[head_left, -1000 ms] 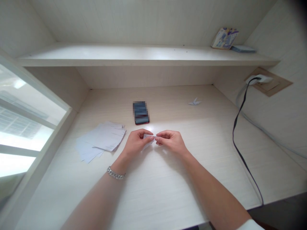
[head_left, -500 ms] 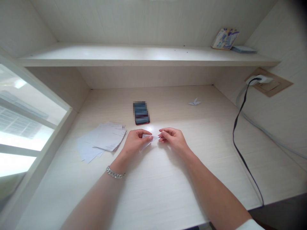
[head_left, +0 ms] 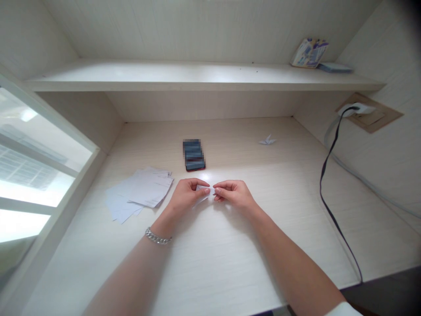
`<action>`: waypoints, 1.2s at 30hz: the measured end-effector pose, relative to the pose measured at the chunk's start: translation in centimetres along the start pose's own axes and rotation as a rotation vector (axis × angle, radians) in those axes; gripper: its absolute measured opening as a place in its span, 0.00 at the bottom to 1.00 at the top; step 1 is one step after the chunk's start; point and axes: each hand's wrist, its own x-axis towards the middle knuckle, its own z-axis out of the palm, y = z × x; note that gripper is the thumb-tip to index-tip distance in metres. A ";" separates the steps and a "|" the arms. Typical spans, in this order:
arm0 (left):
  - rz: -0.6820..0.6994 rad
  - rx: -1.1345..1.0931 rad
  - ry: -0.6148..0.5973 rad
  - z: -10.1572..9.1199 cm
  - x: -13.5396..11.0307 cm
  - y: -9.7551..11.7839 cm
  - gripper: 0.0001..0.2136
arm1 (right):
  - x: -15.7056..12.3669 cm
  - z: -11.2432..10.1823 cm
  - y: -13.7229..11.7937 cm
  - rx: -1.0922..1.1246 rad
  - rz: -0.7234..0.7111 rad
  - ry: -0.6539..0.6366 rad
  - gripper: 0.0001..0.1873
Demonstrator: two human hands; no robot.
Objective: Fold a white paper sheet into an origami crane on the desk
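Between thumb and fingers, my left hand (head_left: 190, 192) pinches a small folded white paper (head_left: 201, 200) just above the desk. My right hand (head_left: 235, 193) has its thumb and fingertips closed on the paper's right end, close to the left thumb. Much of the paper is hidden behind my fingers. A stack of white paper sheets (head_left: 148, 188) lies fanned out to the left of my left hand. Beyond the hands lies a phone (head_left: 194, 156), its screen blurred. A folded paper crane (head_left: 267, 140) rests farther back on the right.
A black cable (head_left: 324, 175) runs from a plug in the wall socket (head_left: 370, 114) down across the desk's right side. Above the back of the desk, a shelf (head_left: 197, 74) carries a small colourful packet (head_left: 309, 53) and a flat bluish item (head_left: 334, 68). A window (head_left: 36, 166) borders the left.
My right hand has shifted slightly left, its fingertips now nearer my left thumb and covering more of the paper's end. My left hand has hardly moved.
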 end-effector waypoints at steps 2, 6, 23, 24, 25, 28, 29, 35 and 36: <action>-0.019 -0.007 -0.006 -0.1 0.0 -0.1 0.14 | 0.1 -0.1 0.0 0.049 0.009 0.015 0.18; -0.056 -0.007 -0.015 -0.3 0.1 -0.2 0.15 | 0.1 -0.1 -0.1 0.085 0.008 0.042 0.18; -0.051 0.010 -0.025 -0.4 -0.1 0.4 0.16 | 0.0 -0.3 -0.3 0.055 0.021 -0.001 0.18; -0.053 0.018 -0.024 -0.4 -0.1 0.4 0.16 | 0.0 -0.3 -0.3 0.052 0.026 0.015 0.18; -0.051 0.025 -0.025 -0.4 -0.1 0.4 0.15 | 0.0 -0.3 -0.3 0.036 0.025 0.024 0.18; -0.024 0.032 -0.044 -0.2 -0.2 0.3 0.13 | -0.2 -0.1 -0.3 -0.070 -0.004 -0.028 0.17; -0.014 0.027 -0.053 -0.1 -0.2 0.2 0.12 | -0.2 0.1 -0.3 -0.105 -0.018 -0.056 0.17; 0.006 0.024 -0.085 0.2 -0.1 -0.2 0.13 | -0.3 0.3 -0.4 -0.123 -0.004 -0.084 0.17; 0.009 0.028 -0.082 0.2 -0.2 -0.2 0.13 | -0.3 0.3 -0.4 -0.126 -0.002 -0.083 0.17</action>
